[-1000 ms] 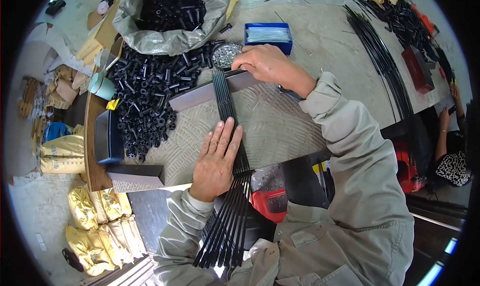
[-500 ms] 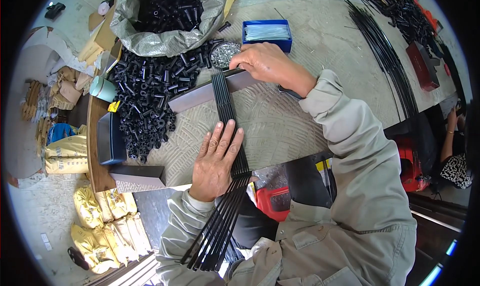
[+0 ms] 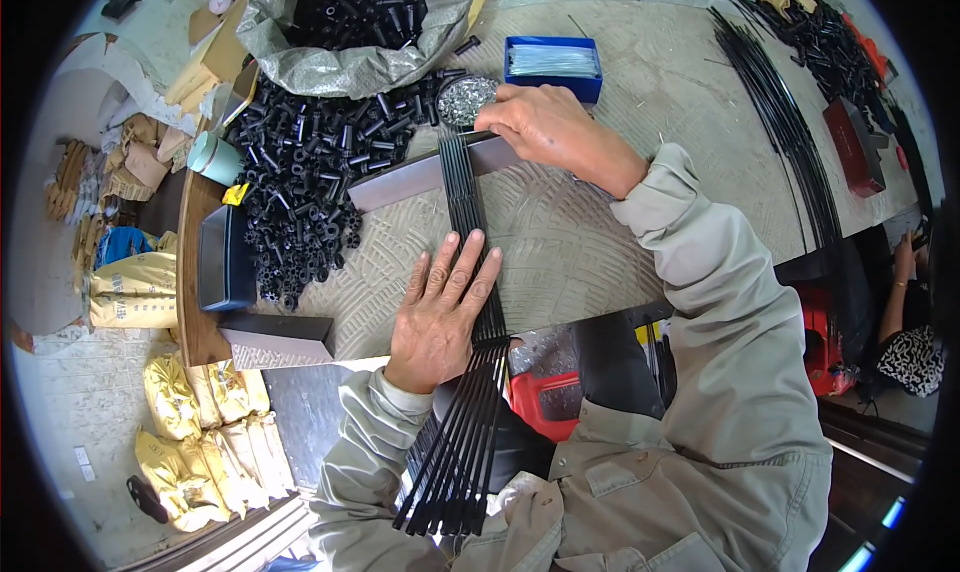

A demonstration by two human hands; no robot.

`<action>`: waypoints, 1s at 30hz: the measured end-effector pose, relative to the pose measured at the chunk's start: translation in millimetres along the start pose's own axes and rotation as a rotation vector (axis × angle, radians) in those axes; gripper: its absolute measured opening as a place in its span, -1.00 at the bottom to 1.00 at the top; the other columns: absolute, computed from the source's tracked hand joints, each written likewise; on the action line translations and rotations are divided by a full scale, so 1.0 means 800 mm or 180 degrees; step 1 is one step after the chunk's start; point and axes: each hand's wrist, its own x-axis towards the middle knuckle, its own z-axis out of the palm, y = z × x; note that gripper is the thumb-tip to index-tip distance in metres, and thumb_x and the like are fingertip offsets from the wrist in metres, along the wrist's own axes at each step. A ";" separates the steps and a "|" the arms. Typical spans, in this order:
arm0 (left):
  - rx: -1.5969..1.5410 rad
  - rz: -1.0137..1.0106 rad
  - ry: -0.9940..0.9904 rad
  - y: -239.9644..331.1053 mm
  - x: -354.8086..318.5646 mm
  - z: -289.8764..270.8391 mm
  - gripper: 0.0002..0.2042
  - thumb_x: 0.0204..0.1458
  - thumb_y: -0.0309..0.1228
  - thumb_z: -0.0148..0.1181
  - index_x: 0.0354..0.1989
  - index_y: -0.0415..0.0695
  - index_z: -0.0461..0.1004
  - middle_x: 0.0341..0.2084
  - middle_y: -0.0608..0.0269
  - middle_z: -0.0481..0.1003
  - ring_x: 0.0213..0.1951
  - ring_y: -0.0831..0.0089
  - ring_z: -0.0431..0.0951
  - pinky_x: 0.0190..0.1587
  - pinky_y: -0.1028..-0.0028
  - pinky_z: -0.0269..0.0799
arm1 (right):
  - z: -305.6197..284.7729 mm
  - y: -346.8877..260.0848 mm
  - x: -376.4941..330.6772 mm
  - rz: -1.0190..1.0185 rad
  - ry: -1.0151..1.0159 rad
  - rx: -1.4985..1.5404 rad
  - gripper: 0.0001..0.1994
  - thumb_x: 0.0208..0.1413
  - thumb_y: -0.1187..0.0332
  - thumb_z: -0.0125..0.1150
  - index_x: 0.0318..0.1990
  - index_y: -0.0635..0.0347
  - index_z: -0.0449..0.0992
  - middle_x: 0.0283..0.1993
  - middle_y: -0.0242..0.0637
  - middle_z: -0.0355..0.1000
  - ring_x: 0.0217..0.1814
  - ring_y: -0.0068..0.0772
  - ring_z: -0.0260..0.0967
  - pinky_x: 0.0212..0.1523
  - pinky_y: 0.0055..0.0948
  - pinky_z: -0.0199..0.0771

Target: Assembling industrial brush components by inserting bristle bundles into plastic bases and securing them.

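My left hand (image 3: 437, 317) lies flat with fingers stretched over a bundle of thin black rods (image 3: 463, 197). The rods' far ends rest across a long, dark-edged box (image 3: 400, 180); their near ends fan out past the table edge over my lap. My right hand (image 3: 545, 132) is at the box's far right end, beside a round dish of small shiny metal bits (image 3: 468, 100). Its fingers are curled together, and the fingertips are partly hidden, so I cannot make out what they hold. Just beyond stands a blue box of pale thin sticks (image 3: 553, 62).
Black tubular parts (image 3: 300, 187) are heaped at left, below an open woven sack (image 3: 365, 72) of similar parts. A dark tray (image 3: 225, 265) and a low box (image 3: 275, 337) stand near the left edge. More black rods (image 3: 780, 122) lie at right; another person's arm (image 3: 900, 282) shows beyond.
The view has shifted slightly, so the table's things sit a little further right. My left hand stays flat on the rods and my right hand stays by the dish and box end.
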 end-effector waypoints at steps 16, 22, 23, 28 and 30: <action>0.0085 -0.0076 0.0007 -0.003 -0.006 0.002 -0.24 -0.19 0.07 0.04 0.21 -0.05 0.07 0.23 0.14 0.00 0.26 0.16 -0.04 0.22 0.20 -0.12 | 0.015 0.005 0.017 -0.0368 0.0020 0.0220 -0.94 -0.03 0.46 0.04 -0.38 0.13 0.43 -0.42 -0.30 0.36 -0.42 -0.18 0.37 -0.47 -0.31 0.32; -0.0114 -0.0023 0.0099 -0.003 -0.006 -0.001 -0.25 -0.19 0.04 0.06 0.19 -0.11 0.10 0.21 0.05 0.02 0.23 0.10 0.01 0.20 0.22 -0.02 | 0.015 0.001 0.021 -0.0476 0.0095 0.0156 -0.93 -0.05 0.44 0.06 -0.37 0.12 0.42 -0.44 -0.31 0.35 -0.43 -0.16 0.36 -0.48 -0.30 0.32; -0.0159 0.0010 0.0137 -0.004 -0.006 0.000 -0.24 -0.19 0.07 0.06 0.17 -0.14 0.13 0.19 0.01 0.04 0.22 0.06 0.03 0.19 0.21 0.01 | 0.015 0.001 0.021 -0.0489 0.0061 0.0135 -0.93 -0.05 0.44 0.07 -0.37 0.12 0.42 -0.44 -0.31 0.34 -0.43 -0.15 0.36 -0.48 -0.31 0.32; 0.0000 0.0125 0.0134 -0.005 -0.004 0.004 -0.21 -0.23 0.07 0.12 0.15 -0.19 0.15 0.17 -0.06 0.07 0.19 -0.03 0.07 0.16 0.20 0.08 | 0.024 -0.005 0.019 -0.0365 0.0259 0.0207 -0.93 -0.06 0.41 0.09 -0.37 0.11 0.42 -0.44 -0.33 0.35 -0.40 -0.17 0.36 -0.46 -0.29 0.32; -0.0019 0.0145 0.0139 -0.005 -0.003 0.005 -0.20 -0.24 0.07 0.13 0.15 -0.20 0.15 0.16 -0.08 0.07 0.19 -0.04 0.07 0.16 0.20 0.08 | 0.018 -0.003 0.016 -0.0330 0.0344 0.0169 -0.94 -0.06 0.41 0.09 -0.38 0.11 0.43 -0.43 -0.33 0.35 -0.38 -0.18 0.36 -0.44 -0.29 0.32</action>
